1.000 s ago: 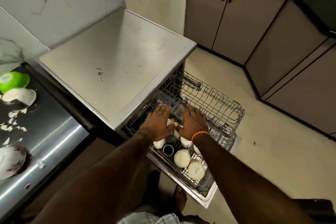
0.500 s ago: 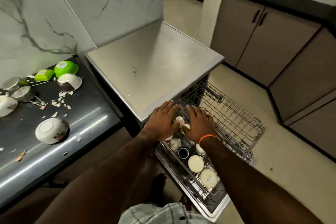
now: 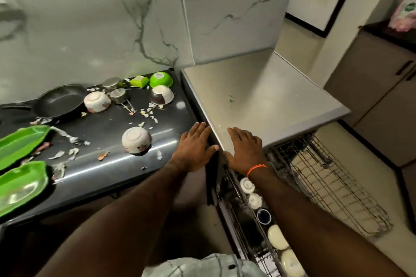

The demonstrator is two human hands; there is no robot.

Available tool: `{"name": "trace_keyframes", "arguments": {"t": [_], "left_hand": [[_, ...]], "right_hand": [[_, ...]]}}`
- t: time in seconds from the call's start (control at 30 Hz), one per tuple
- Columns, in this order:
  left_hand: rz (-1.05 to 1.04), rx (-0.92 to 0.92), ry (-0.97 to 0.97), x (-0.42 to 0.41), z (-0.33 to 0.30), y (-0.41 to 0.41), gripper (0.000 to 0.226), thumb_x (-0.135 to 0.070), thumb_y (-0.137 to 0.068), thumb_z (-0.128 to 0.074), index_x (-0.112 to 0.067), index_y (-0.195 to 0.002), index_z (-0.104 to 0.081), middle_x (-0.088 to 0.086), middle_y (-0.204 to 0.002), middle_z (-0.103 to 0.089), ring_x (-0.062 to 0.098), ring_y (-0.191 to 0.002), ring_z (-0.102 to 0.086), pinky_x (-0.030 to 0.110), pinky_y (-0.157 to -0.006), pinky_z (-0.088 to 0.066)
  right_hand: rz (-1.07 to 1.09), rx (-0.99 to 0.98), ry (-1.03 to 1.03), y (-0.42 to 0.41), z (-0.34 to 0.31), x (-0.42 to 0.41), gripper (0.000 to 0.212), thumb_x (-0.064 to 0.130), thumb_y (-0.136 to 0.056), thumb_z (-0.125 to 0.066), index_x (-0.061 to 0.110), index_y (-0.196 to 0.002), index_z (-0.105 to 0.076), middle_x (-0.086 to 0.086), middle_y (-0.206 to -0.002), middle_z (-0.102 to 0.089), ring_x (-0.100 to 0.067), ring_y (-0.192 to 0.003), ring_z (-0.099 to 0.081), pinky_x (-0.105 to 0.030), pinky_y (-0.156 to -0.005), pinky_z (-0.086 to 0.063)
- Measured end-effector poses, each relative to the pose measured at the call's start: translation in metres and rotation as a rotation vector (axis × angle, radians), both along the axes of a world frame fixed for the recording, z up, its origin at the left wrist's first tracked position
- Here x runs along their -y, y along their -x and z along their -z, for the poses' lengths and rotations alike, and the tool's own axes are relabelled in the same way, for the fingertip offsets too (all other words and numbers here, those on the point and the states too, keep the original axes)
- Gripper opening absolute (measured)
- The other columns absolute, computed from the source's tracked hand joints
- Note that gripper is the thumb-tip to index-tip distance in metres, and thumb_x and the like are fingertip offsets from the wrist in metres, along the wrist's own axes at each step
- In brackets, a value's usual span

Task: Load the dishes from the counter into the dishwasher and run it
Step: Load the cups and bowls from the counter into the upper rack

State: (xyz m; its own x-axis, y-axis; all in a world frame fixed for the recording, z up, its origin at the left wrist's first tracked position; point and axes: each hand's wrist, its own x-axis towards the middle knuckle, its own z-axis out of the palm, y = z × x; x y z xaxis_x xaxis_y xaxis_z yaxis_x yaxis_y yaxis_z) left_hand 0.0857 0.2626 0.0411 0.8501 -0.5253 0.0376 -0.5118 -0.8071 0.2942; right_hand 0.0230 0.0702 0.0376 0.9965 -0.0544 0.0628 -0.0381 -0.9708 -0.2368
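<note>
Left hand [image 3: 193,146] and right hand [image 3: 244,149], fingers straight, hold nothing. Upturned bowl [image 3: 136,139] at nine o'clock sits amid slippery scraps; a hasty grab risks dropping it.

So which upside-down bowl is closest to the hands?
The white flowery bowl at the counter's front, just beside the left hand; the other overturned bowls sit farther back.

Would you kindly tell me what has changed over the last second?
Both hands rose out of the rack: the left hand now hovers at the counter's edge, the right hand over the dishwasher top. Neither holds anything. The cups remain in the pulled-out rack.
</note>
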Motion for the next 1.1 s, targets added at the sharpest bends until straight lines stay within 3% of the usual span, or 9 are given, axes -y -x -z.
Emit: {"name": "trace_keyframes", "arguments": {"t": [0.6,1.1], "left_hand": [[-0.299,-0.021,-0.018,-0.205,-0.020,-0.097,0.077,-0.065,-0.100,-0.033,-0.020,-0.161,-0.017,0.001,-0.170,-0.007,0.018,-0.156,0.002,0.045,-0.123,-0.012],[-0.354,-0.160,-0.092,-0.291,-0.014,-0.168,0.082,-0.068,-0.099,-0.032,-0.021,-0.162,-0.009,0.001,-0.170,0.002,0.020,-0.156,0.009,0.049,-0.123,-0.005]], "right_hand": [[-0.235,0.097,0.072,-0.146,-0.016,-0.194,0.077,0.048,-0.083,-0.065,0.022,-0.151,-0.040,0.001,-0.150,-0.047,-0.023,-0.135,-0.043,-0.044,-0.104,-0.037],[-0.231,0.074,0.042,-0.227,-0.011,-0.281,0.071,0.048,-0.086,-0.063,0.024,-0.149,-0.042,0.002,-0.145,-0.052,-0.022,-0.133,-0.043,-0.046,-0.105,-0.032]]}}
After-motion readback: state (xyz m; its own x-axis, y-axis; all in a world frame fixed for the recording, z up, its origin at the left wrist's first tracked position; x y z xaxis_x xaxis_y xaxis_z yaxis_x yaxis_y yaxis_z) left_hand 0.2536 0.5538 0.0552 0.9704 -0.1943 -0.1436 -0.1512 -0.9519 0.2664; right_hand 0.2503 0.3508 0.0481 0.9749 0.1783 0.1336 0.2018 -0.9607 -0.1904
